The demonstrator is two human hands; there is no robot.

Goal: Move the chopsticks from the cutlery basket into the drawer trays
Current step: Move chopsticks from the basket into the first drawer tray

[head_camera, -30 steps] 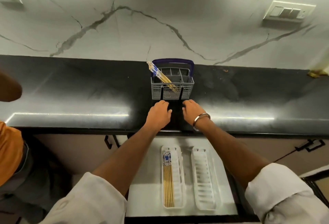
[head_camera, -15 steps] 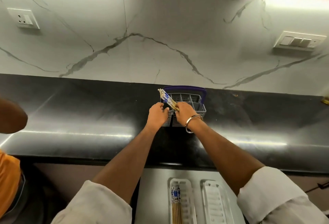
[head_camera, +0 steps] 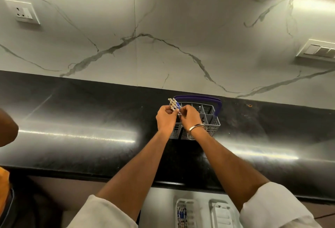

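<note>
A grey cutlery basket (head_camera: 211, 119) with a purple handle stands on the black counter by the wall. A bundle of chopsticks (head_camera: 174, 104) with blue-and-white tops sticks out of its left side. My left hand (head_camera: 165, 119) and my right hand (head_camera: 190, 117), which wears a metal bangle, both have their fingers closed on the bundle just above the basket's rim. At the bottom edge, two white trays lie in the open drawer: the left tray (head_camera: 184, 213) holds several chopsticks, the right tray (head_camera: 223, 215) shows none.
The black counter (head_camera: 81, 137) runs across the view below a marble wall with a socket (head_camera: 22, 12) at left and switches (head_camera: 319, 50) at right. Another person in orange (head_camera: 4, 182) stands at the far left.
Both hands rose from the counter's front edge to the basket and closed on the chopstick bundle. The camera tilted upward, so the drawer trays slid to the bottom edge.
</note>
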